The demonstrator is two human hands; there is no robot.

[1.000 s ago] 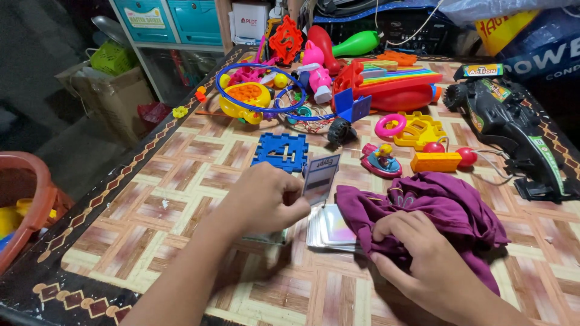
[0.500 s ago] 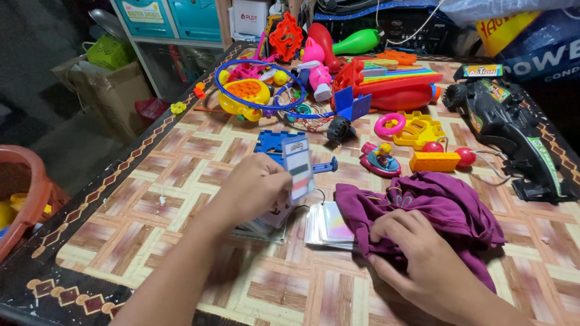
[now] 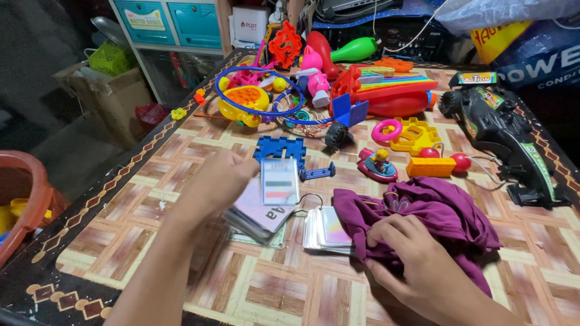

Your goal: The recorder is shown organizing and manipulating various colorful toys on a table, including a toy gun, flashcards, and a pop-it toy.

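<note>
Left hand (image 3: 211, 184) pinches a flashcard (image 3: 280, 181) upright, long axis vertical, over a small card pile (image 3: 257, 218) near mid-bench (image 3: 181, 265). A second card stack (image 3: 326, 228) lies flat just right of it, touching the purple cloth (image 3: 435, 208). Right hand (image 3: 411, 256) is clenched on the cloth's near edge. Left hand is nearer both stacks. Toys clutter the far edge: blue puzzle tile (image 3: 279, 148), black toy car (image 3: 504, 136).

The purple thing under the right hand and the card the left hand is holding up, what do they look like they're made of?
Purple thing: soft matte cloth, bunched into folds under the right hand. Card in the left hand: seemingly glossy laminated paper or thin plastic; flat, stiff, faintly shiny. Which one is unclear.
</note>
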